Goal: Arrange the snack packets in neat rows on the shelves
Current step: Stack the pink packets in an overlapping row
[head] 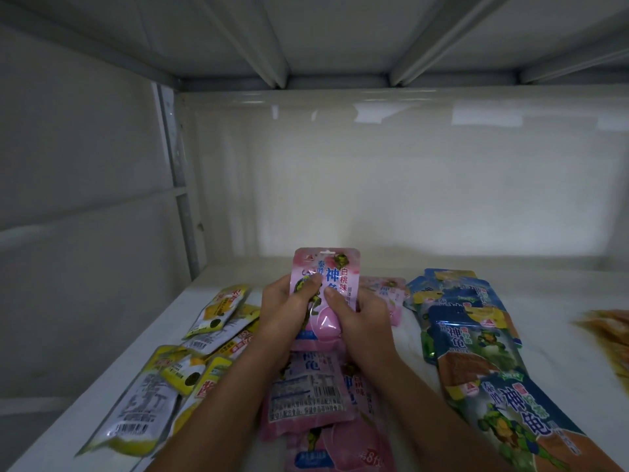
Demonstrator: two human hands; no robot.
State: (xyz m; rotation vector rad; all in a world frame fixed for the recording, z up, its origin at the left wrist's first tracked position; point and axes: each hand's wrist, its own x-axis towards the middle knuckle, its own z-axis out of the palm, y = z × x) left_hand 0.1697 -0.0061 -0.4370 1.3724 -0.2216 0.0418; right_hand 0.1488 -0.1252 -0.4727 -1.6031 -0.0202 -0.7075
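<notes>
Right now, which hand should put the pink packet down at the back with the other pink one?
Probably the right hand. Both hands hold the upright pink packet, but the pink packet at the back lies just behind the right hand, on its side. The left hand sits nearer the yellow packets.

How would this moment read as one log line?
step: sorting | both hands hold pink packet upright | yellow packets left | blue packets right | shelf

The packet (326, 267) between the fingers (332, 294) is pink with blue letters. Left of the fingers lie yellow packets (218, 310), right of them blue-green packets (476, 335). The shelf (544, 301) is white.
</notes>
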